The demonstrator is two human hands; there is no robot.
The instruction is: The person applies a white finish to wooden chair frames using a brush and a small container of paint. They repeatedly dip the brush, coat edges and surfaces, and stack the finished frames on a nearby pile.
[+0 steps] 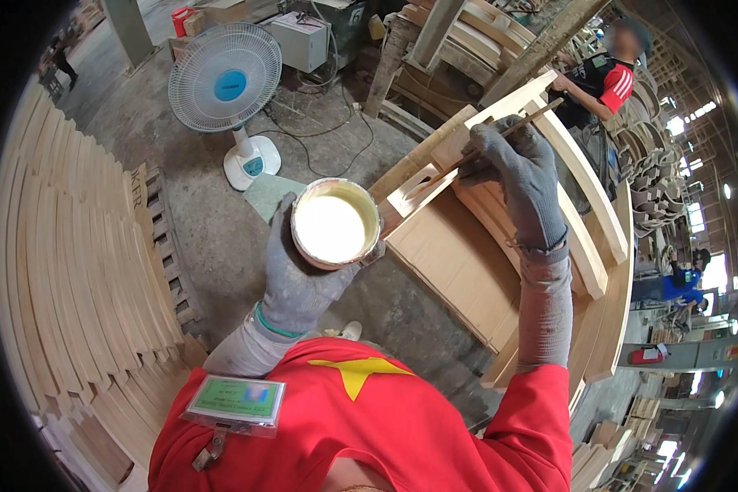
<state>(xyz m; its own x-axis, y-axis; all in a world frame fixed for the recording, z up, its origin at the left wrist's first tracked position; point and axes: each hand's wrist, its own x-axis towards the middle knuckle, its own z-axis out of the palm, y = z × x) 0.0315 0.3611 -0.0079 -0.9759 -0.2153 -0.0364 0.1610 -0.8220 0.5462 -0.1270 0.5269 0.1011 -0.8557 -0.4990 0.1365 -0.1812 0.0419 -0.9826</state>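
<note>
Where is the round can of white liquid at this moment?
In the head view, the can sits centre-left, held up by the gloved left hand, beside the curved wooden pieces and below the standing fan.

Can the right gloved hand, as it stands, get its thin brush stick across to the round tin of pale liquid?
Probably yes. The right hand holds the brush stick over the curved wooden piece, and the left hand holds the open tin close beside it, with nothing between them.
</note>
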